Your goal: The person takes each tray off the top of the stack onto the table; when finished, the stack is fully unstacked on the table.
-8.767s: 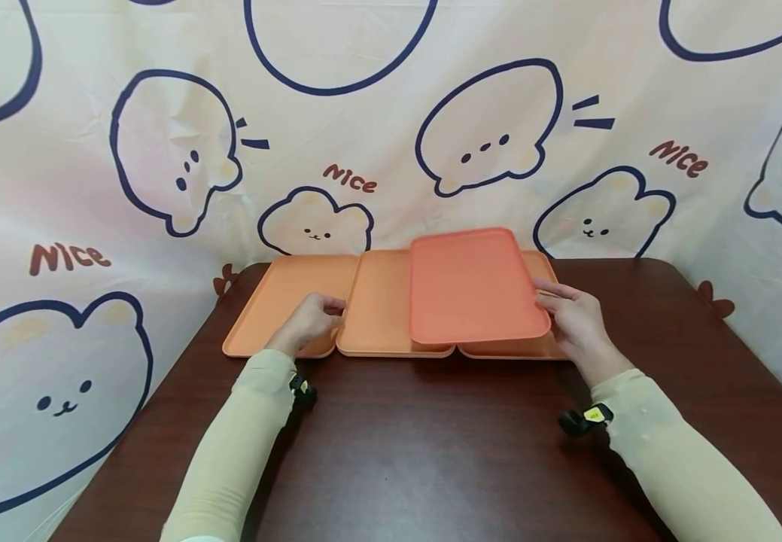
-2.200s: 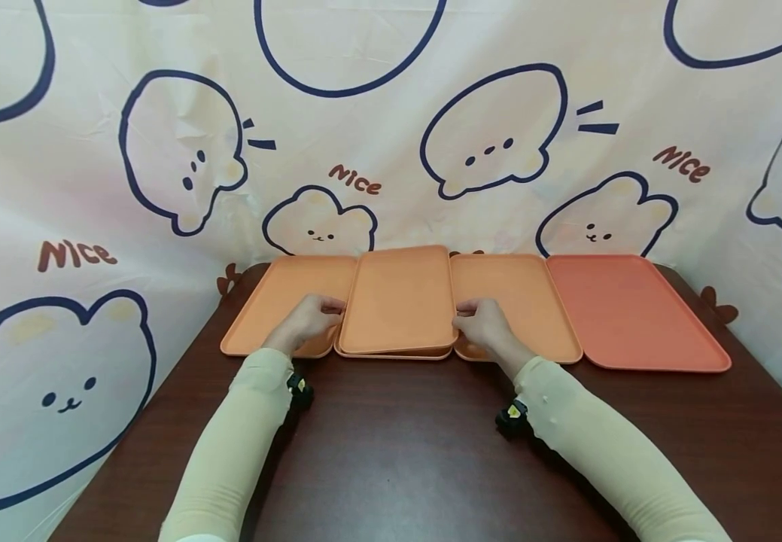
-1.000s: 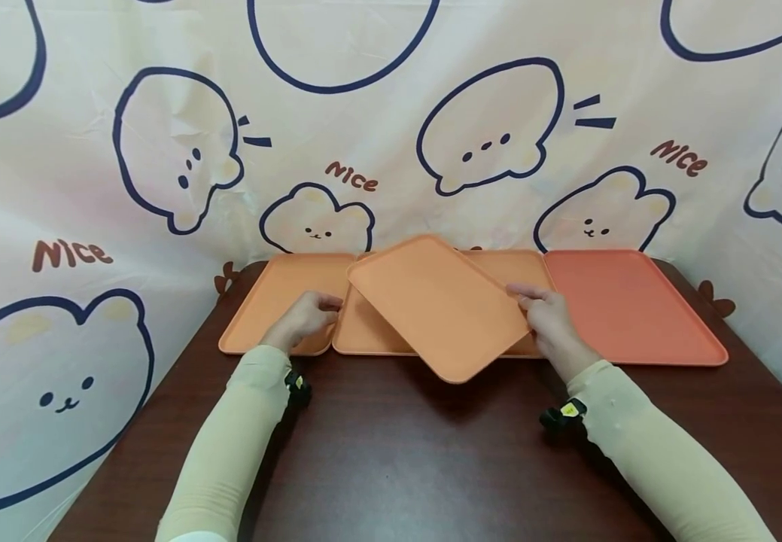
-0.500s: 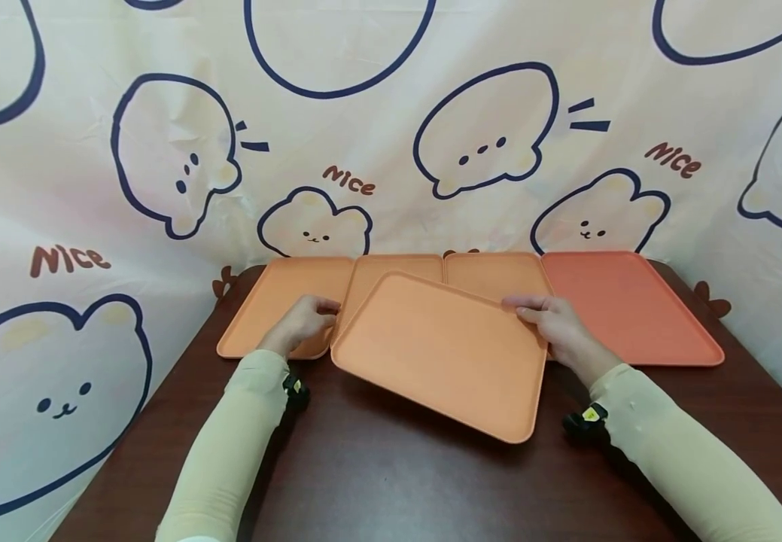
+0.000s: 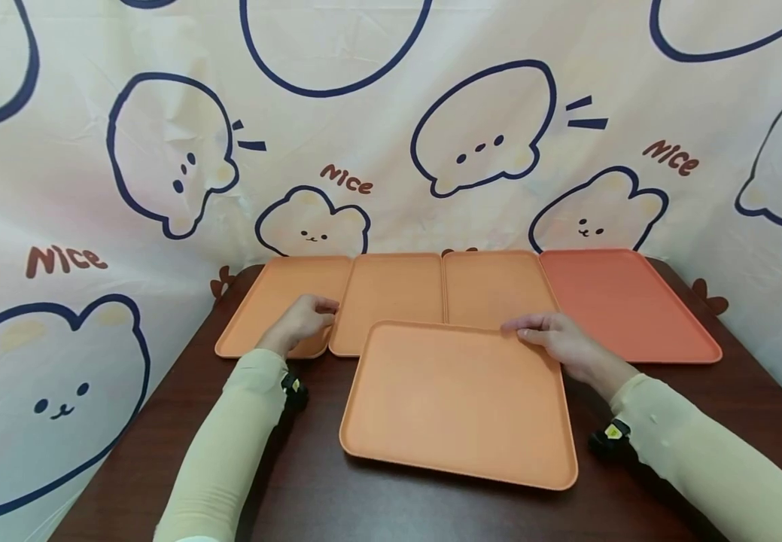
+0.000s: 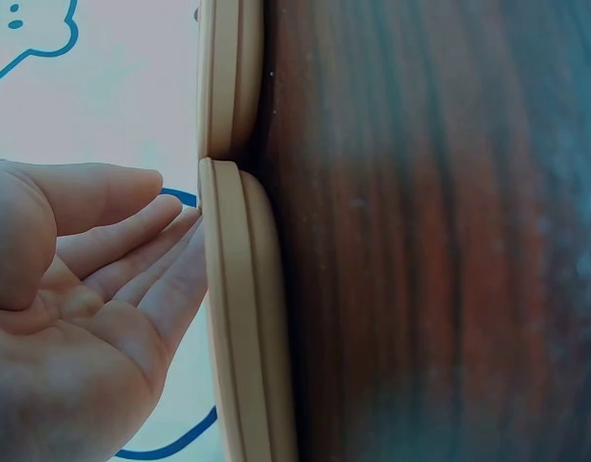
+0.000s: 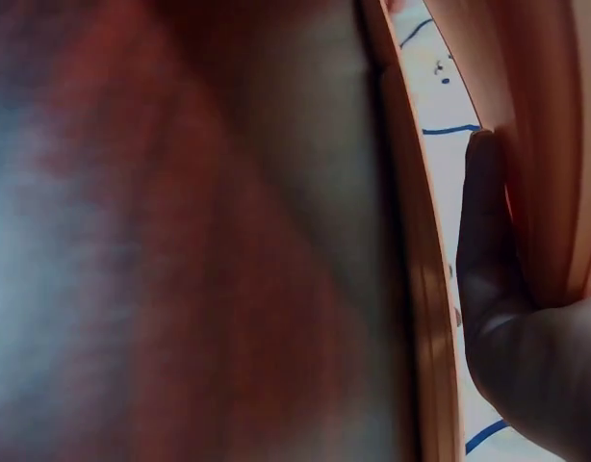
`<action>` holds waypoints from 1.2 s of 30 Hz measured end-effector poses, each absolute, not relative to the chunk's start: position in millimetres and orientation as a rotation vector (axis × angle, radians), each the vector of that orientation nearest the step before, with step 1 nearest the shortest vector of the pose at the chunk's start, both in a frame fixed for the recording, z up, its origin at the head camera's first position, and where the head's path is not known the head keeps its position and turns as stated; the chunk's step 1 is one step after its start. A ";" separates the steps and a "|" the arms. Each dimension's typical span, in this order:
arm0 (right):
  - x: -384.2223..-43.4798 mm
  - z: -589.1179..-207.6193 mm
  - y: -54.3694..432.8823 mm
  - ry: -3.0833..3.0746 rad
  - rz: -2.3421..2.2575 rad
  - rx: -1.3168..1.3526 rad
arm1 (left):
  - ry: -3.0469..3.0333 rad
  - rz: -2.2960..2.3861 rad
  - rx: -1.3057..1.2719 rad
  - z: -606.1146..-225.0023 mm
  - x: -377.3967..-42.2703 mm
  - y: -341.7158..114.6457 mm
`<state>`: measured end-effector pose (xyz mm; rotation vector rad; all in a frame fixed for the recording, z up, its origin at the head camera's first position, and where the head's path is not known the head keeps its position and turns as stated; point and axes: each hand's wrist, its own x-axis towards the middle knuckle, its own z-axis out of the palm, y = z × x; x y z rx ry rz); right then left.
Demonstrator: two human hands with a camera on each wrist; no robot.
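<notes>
My right hand point(image 5: 560, 342) grips a light orange tray point(image 5: 461, 406) at its far right corner, in front of the row. In the right wrist view, the right hand point(image 7: 536, 366) has a finger or thumb along the held tray point(image 7: 555, 154), which is raised above the tray edges point(image 7: 425, 279) on the table. Over the leftmost orange tray point(image 5: 269, 301) stays my left hand point(image 5: 299, 324), near the seam with the second orange tray point(image 5: 397, 293). The left wrist view shows the left hand point(image 6: 93, 298) with loose fingers, fingertips at a tray rim point(image 6: 243, 327), pinching nothing.
Third in the row along the table's back is another orange tray point(image 5: 499, 286), partly covered by the right hand and held tray. A coral red tray point(image 5: 634, 309) ends the row at right. The dark wooden table point(image 5: 282, 482) meets a printed cloth point(image 5: 391, 150) behind.
The coral tray went from above the row to its right end. Then my right hand lifted the light orange tray off the second tray, turned it and brought it forward. My left hand stayed put.
</notes>
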<state>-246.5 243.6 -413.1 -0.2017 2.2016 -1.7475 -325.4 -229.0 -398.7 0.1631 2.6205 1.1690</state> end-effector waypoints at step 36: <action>-241.1 -417.3 204.1 2.967 -0.772 -0.774 | 2.604 1.181 0.114 -396.9 -326.7 -229.4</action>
